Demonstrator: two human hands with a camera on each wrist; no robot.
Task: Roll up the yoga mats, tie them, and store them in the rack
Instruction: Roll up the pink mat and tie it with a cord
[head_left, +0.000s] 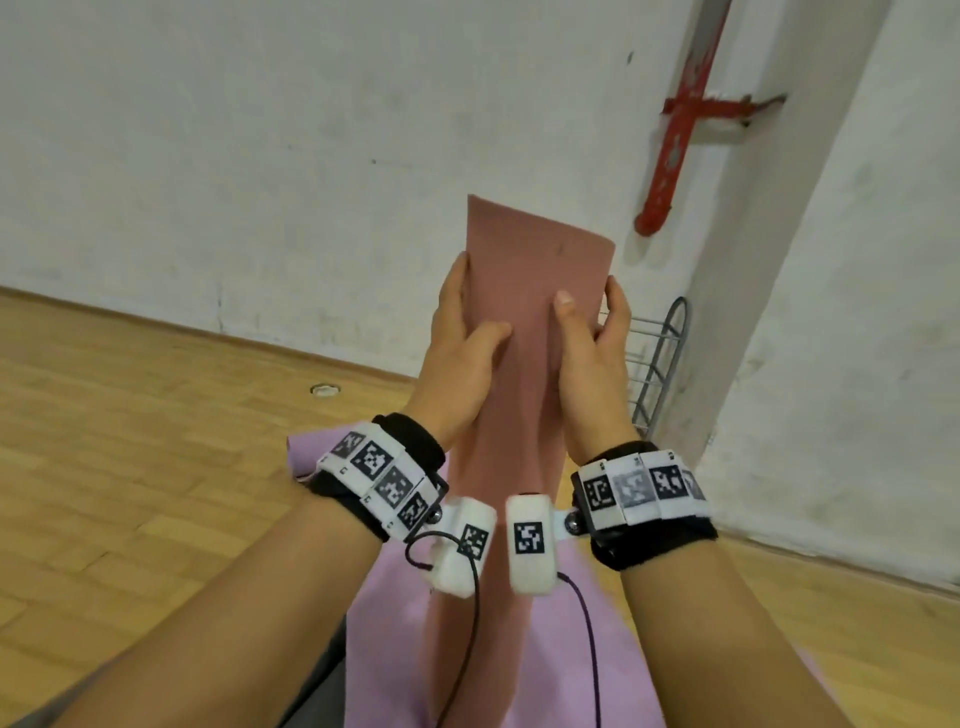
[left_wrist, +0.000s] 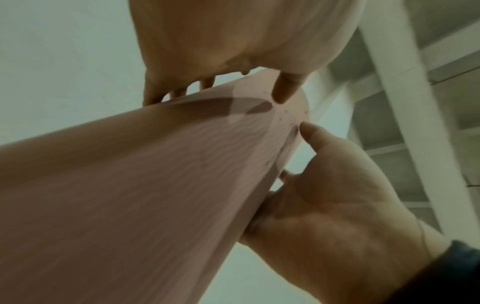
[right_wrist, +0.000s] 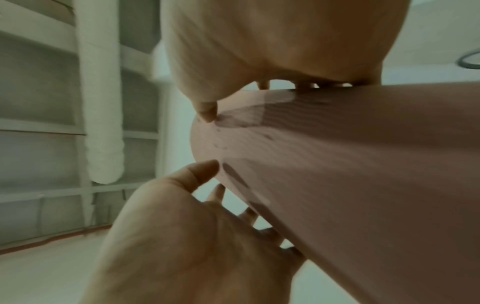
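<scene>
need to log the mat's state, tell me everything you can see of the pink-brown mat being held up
The pink-brown mat is a thin, flexible, dusty-rose sheet with fine ribbing and a few dark specks. It is unrolled, its upper end lifted upright and bowed across its width. The left hand and right hand grip its side edges, thumbs on the near face, fingers behind. Its lower part runs down over a lilac mat.

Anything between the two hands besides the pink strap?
No. In the head view only the pink strap spans the gap between the left hand and the right hand. Each hand pinches one edge; both wrist views agree.
</scene>
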